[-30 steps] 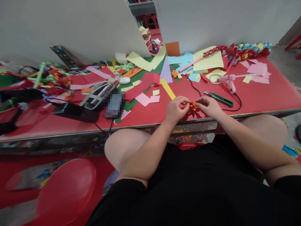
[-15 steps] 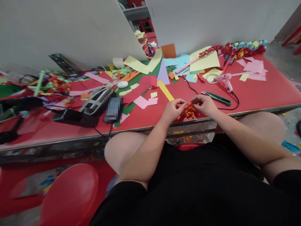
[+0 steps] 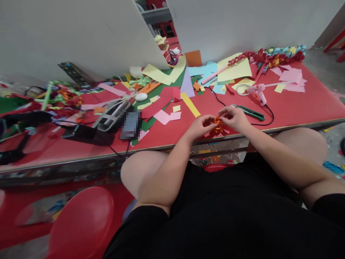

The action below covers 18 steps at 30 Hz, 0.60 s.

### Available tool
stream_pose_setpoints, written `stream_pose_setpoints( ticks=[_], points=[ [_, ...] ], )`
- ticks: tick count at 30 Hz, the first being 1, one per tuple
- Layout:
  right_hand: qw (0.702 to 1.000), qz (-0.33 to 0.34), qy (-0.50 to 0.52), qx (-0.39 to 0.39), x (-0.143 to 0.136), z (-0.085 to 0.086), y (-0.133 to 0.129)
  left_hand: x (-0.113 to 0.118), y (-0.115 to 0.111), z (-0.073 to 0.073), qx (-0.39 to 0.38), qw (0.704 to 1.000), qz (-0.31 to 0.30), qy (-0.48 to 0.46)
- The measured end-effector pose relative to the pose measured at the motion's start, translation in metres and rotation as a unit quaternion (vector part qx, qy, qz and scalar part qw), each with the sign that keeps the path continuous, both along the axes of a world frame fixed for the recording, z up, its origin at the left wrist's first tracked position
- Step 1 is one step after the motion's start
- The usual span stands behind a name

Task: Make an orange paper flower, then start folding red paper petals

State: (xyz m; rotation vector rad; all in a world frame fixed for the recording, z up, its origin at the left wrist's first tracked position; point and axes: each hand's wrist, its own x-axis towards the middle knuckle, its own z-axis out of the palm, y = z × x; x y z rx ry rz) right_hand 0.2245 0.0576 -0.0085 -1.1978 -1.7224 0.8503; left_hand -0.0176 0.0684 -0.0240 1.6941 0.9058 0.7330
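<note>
An orange paper flower (image 3: 217,126) is held between my two hands, just above the front edge of the red table (image 3: 164,138). My left hand (image 3: 202,126) pinches it from the left with thumb and fingers. From the right, my right hand (image 3: 234,118) grips its upper side with the fingertips. The fingers hide part of the petals. Close behind my right hand lies a green utility knife (image 3: 248,112). A pink hot glue gun (image 3: 258,92) rests farther back, its dark cord looping round the knife.
A yellow paper strip (image 3: 190,104) lies left of my hands, with pink paper pieces (image 3: 163,117) beyond it. A phone-like device (image 3: 130,124) is near the table's front left. Paper flower garlands (image 3: 280,55) line the back right. A red stool (image 3: 81,223) stands lower left.
My left hand has shifted slightly right and down onto the orange paper flower. The flower has turned a little, and my right hand's fingers have moved slightly up.
</note>
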Motion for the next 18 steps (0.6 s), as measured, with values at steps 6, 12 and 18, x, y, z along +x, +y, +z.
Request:
stream_pose_setpoints(
  ticks=[6,12,18],
  points=[
    [0.991,-0.019,0.116,-0.065,0.004,-0.002,-0.007,0.012,-0.01,-0.01,-0.017,0.993,0.083,-0.083],
    [0.984,0.013,0.165,-0.073,0.0,0.003,-0.017,0.025,-0.024,-0.012,-0.036,0.986,0.11,-0.123],
    [0.989,-0.001,0.13,-0.07,-0.002,0.005,-0.019,0.023,-0.034,-0.01,-0.072,0.979,0.075,-0.178]
  ],
)
